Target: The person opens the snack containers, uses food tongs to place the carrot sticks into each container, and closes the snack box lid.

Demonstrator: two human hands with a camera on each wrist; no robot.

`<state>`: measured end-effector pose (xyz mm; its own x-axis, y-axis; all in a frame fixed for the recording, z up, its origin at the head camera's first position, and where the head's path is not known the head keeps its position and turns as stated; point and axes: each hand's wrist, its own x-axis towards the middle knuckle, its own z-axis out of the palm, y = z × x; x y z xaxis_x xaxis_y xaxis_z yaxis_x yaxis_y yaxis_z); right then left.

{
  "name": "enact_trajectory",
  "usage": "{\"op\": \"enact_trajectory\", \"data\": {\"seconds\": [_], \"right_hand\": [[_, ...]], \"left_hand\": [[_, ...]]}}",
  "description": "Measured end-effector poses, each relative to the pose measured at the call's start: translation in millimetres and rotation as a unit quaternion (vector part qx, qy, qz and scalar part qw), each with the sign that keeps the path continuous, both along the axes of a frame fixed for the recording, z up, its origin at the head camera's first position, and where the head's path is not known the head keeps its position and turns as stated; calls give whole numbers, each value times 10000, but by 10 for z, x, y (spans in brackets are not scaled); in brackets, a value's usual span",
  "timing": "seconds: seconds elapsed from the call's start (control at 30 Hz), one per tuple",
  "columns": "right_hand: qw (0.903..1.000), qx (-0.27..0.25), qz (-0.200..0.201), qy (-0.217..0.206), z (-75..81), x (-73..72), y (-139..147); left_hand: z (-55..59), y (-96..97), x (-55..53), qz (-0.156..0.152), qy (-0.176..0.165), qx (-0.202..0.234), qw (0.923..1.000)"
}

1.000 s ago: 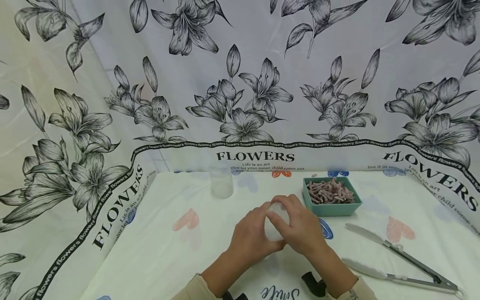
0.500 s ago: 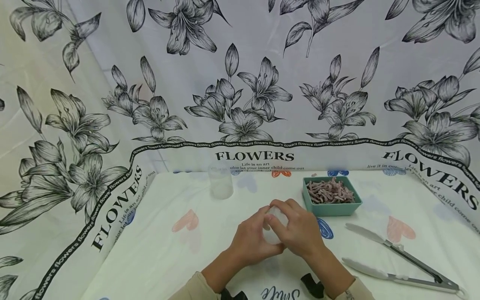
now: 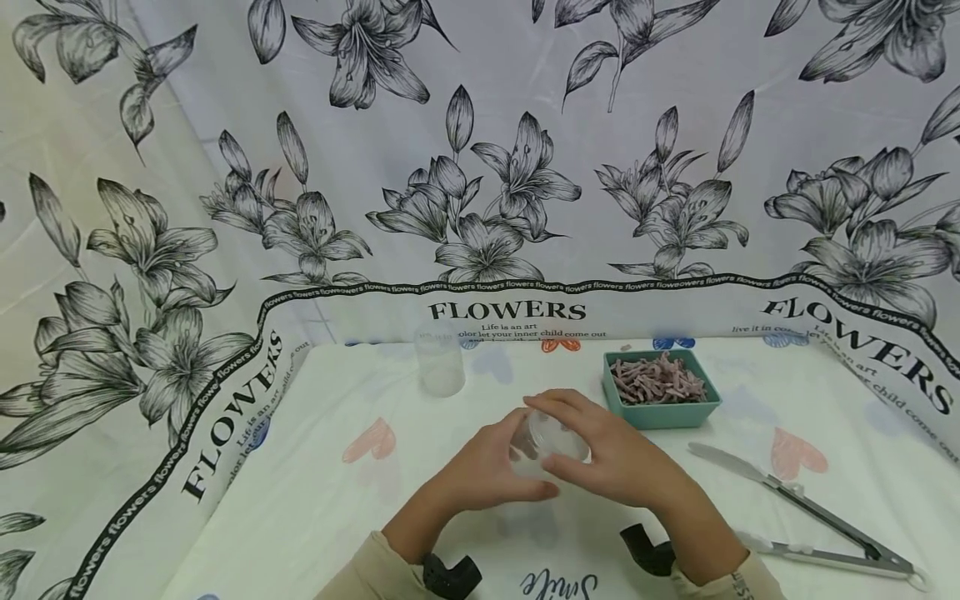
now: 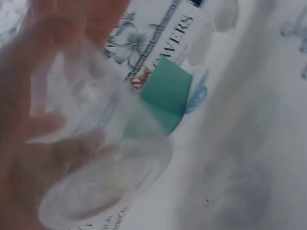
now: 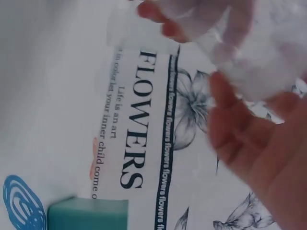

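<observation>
A clear cup [image 3: 551, 440] is held in the air between both hands, tilted, with one round end turned to the right. The left hand [image 3: 480, 473] grips it from the left. In the left wrist view, blurred fingers curl round the clear wall of the cup [image 4: 127, 175]. From the other side the right hand [image 3: 618, 454] holds it, thumb in front and fingers over the far side. The right wrist view shows curled fingers of the right hand [image 5: 264, 143] against the cup [image 5: 268, 72]. What the cup contains cannot be made out.
A second clear cup [image 3: 441, 371] stands at the back left. At the back right, a green box [image 3: 667, 417] holds many brownish-pink strips [image 3: 658, 379]. Metal tongs [image 3: 821, 512] lie spread on the right of the patterned white tablecloth [image 3: 285, 500]. A flowered curtain hangs behind.
The hands have spread wider round the cup, and the right wrist has swung to the right. The cup has tipped, so its round end shows more. Box and second cup stay in place.
</observation>
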<state>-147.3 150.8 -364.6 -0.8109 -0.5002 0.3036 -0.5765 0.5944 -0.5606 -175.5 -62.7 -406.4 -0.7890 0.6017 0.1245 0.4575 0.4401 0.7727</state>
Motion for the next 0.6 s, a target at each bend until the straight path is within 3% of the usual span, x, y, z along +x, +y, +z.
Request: {"op": "enact_trajectory", "data": {"seconds": [0.03,0.1,0.2,0.27,0.43,0.5,0.6], "right_hand": [[9992,90,-185,-332,20,0,16],[9935,302,-675,-865,34,-5,19],[9813,574,-1229,-1363,14,-31,2],[9807,544,-1154,-1479,3,-45,19],[9877,127,-319,-1526,-1,-59,112],[9862,45,-332,-1623,2,-67,120],[9783,67,-724,-1941,3,-84,97]], "left_hand": [[-4,20,15,253,444,-312,9982],[-20,56,35,603,1258,-772,9872],[-48,74,40,766,2031,-1147,9694],[-54,73,35,735,2060,-1178,9686],[-44,46,34,637,1458,-1211,9798],[-42,40,32,637,1311,-1233,9816],[-41,41,30,652,1276,-1267,9815]]}}
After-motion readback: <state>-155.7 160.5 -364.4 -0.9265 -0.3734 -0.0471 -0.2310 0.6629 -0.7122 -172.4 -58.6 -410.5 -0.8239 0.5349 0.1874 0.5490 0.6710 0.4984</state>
